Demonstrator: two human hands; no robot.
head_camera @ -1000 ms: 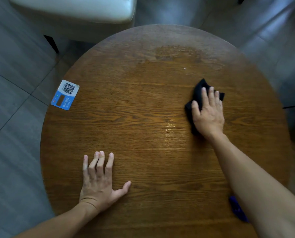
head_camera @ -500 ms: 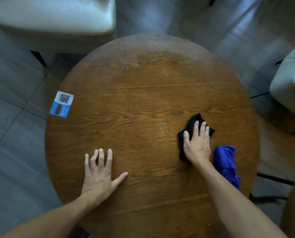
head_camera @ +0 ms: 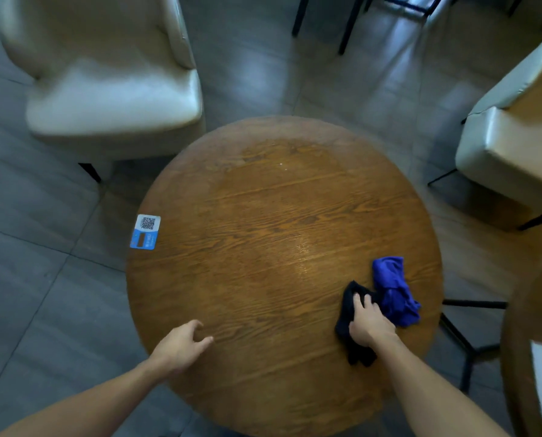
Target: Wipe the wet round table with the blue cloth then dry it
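While the right hand (head_camera: 369,326) presses flat on a black cloth (head_camera: 350,323) at the lower right of the frame, its fingers lie spread over the fabric rather than pinching it, so it pins the cloth to the table (head_camera: 263,222) more than it grips it. The blue cloth (head_camera: 394,290) lies crumpled just beside, touching the black one on its right, near the table's right edge, and no hand is on it. The left hand (head_camera: 181,343) is at the lower left edge of the top, fingers loosely curled and holding nothing.

The step in hand looks like the drying pass. To do it well the palm should stay flat with even pressure, strokes should overlap along the grain, and the shiny patch at centre right needs covering.

The top is round, brown wood with bold grain; a paler, duller band shows toward the upper rim. Both cloths look soft and limp. A blue-and-white card (head_camera: 146,231) with a code sits at the left edge. Padded cream chairs (head_camera: 112,99) look smooth and glossy.
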